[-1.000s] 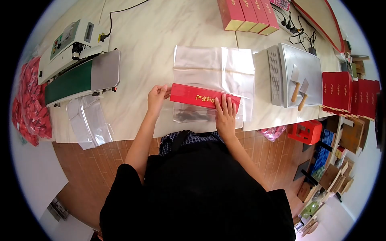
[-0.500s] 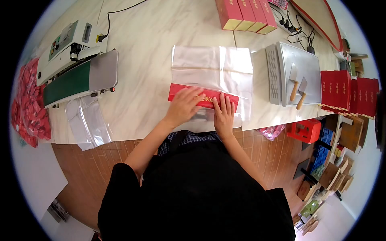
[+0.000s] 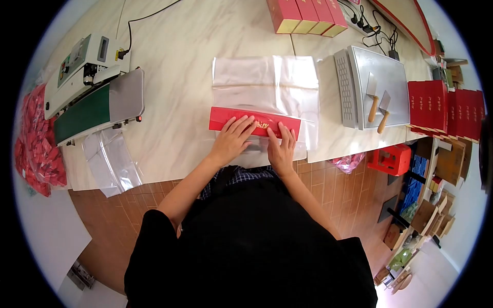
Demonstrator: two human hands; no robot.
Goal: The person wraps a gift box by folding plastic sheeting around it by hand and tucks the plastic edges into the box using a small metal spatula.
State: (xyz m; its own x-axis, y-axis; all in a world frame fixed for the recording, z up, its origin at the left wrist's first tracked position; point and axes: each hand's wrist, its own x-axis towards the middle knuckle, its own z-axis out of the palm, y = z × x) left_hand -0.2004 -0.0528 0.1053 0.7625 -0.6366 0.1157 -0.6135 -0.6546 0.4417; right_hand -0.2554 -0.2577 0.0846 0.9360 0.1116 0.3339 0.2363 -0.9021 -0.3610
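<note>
the red box lies over clear plastic on the table. now left hand and right hand both touch its top, fingers slightly apart, not clamped (the wooden-handled blades rest well apart, rightward).

We're in small packing workshop: sealing machine with green belt on marble-patterned counter, clear plastic sleeves, rows of red boxes, shelving with cardboard boxes.
</note>
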